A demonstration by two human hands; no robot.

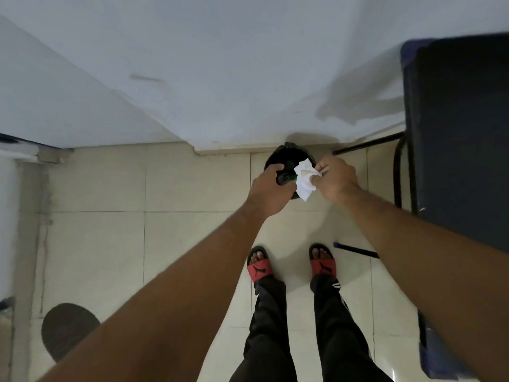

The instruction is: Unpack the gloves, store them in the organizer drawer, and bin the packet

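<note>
A small black bin (278, 157) stands on the tiled floor against the white wall. My left hand (271, 193) grips the bin's near rim or its black liner. Just right of it, my right hand (337, 179) pinches a crumpled white packet (304, 179), which hangs over the bin's opening. Something dark with a touch of green shows inside the bin. No gloves or organizer drawer are in view.
A dark table (457, 133) with black metal legs stands at the right, close to the bin. My feet in red and black slides (322, 264) are on the tiles below the bin. A dark round mat (66, 326) lies at lower left.
</note>
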